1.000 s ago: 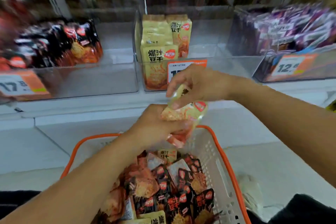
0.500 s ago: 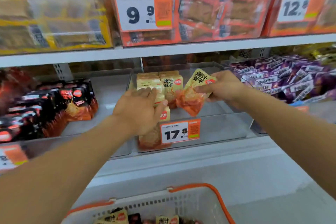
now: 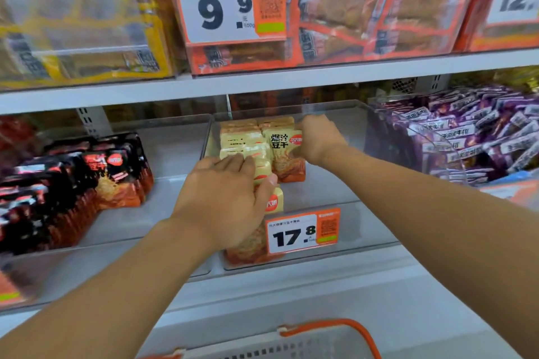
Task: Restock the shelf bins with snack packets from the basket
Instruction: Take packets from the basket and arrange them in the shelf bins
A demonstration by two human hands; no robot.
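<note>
- On the lower shelf (image 3: 291,280), clear middle bin (image 3: 364,230) with the 17.8 price tag (image 3: 302,231), two rows of yellow snack packets (image 3: 242,140) standing at its left side.
- Left bin: black packets (image 3: 96,172); right bin: purple packets (image 3: 472,131).
- Left hand (image 3: 224,201) flat, fingers relaxed, pressing the front row of yellow packets.
- Right hand (image 3: 316,138) pinching the front packet (image 3: 287,154) of the right row, upright in the bin.
- Basket (image 3: 329,338) rim at bottom edge, contents not visible.

Middle bin (image 3: 350,242): clear, tag 17.8, two rows of yellow packets.
Left hand (image 3: 224,198): fingers laid over left row (image 3: 245,146).
Right hand (image 3: 318,140): grips front packet (image 3: 284,151) of right row, upright.
Basket (image 3: 329,338): rim at bottom edge.
</note>
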